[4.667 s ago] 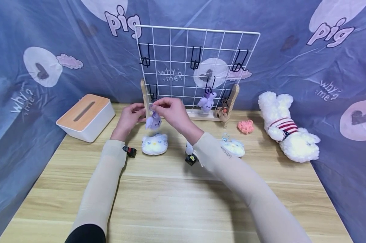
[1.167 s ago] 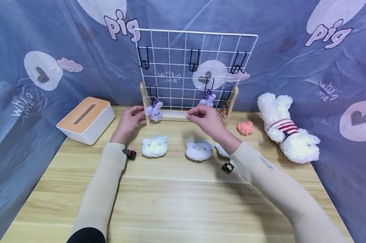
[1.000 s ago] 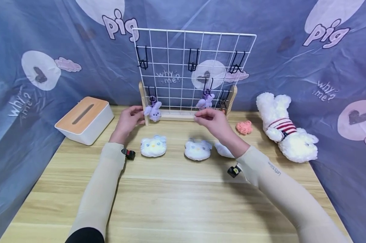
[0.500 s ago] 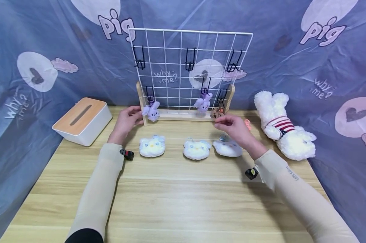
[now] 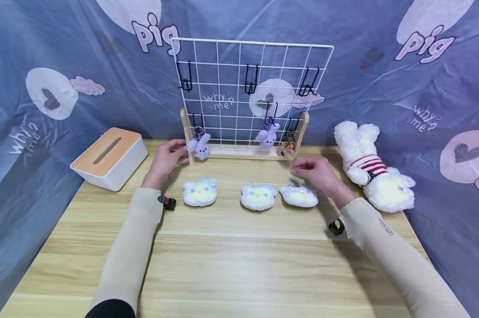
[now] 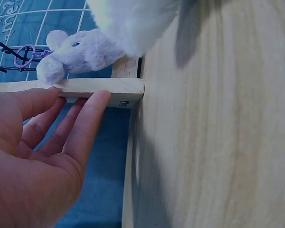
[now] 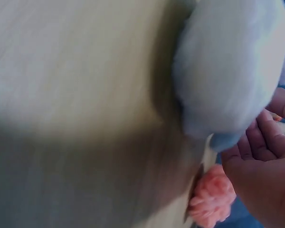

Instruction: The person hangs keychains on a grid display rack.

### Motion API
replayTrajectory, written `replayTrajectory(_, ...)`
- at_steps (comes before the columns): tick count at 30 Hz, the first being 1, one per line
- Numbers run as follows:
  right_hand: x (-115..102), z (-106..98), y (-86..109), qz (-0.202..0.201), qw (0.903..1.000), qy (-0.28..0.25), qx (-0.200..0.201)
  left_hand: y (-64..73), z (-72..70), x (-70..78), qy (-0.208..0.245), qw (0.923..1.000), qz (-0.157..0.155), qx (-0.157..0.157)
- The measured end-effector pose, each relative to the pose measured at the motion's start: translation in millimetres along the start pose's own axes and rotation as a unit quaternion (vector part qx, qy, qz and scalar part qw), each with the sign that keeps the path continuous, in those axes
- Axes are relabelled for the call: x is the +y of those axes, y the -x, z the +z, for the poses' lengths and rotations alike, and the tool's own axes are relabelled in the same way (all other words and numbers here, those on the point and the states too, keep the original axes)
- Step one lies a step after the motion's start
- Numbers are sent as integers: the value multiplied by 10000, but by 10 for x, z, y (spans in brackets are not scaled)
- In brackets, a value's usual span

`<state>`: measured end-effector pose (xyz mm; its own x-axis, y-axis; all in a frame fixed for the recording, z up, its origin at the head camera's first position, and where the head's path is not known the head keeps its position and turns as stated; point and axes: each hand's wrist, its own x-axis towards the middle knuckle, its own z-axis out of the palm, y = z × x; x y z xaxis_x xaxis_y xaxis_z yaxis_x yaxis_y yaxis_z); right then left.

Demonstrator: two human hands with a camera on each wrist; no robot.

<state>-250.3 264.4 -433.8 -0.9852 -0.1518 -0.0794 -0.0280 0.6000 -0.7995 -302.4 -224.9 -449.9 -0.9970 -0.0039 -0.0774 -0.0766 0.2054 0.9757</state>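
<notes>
My left hand [image 5: 167, 160] pinches the left wooden post of the white grid rack [image 5: 239, 152], thumb on one side and fingers on the other [image 6: 88, 126] in the left wrist view. Beside it a purple bunny keychain [image 5: 201, 146] hangs from a black hook. My right hand [image 5: 319, 174] is by the rack's right foot, just above the rightmost white plush keychain [image 5: 299, 196]; its fingers [image 7: 268, 135] are loosely bent and partly hidden behind the plush in the right wrist view. Two more white cat-face plush keychains, left [image 5: 200, 193] and middle [image 5: 257, 197], lie in the row.
On the rack hang another purple bunny [image 5: 267, 136] and a brown charm [image 5: 286, 150]; the upper hooks [image 5: 251, 84] hold nothing. A tissue box [image 5: 109, 159] stands left, a white plush dog [image 5: 376, 170] lies right. A coral yarn-like bundle [image 7: 213, 199] sits under my right hand.
My right hand let go of the left purple bunny, now hanging on its hook, and moved right past the middle to the rack's right foot. My left hand stayed at the post.
</notes>
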Motion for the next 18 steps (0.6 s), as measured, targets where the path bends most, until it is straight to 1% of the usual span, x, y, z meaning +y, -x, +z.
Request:
replayTrajectory(3,96,-15,-4,-54,9999,71,-67,-3,9,4,-3,10000,20,-13)
replayTrajectory(7,160,-21,-2,-11,9996,217,-204,-3,16,3,-9,10000,-8,-23)
replayTrajectory(11,166,2,-5,69,9983,540,-207,-7,9,-5,-29,10000,-24,-13)
replayTrajectory(18,133,102,2,295,9925,1184,-49,-16,-5,-12,-38,10000,-41,-13)
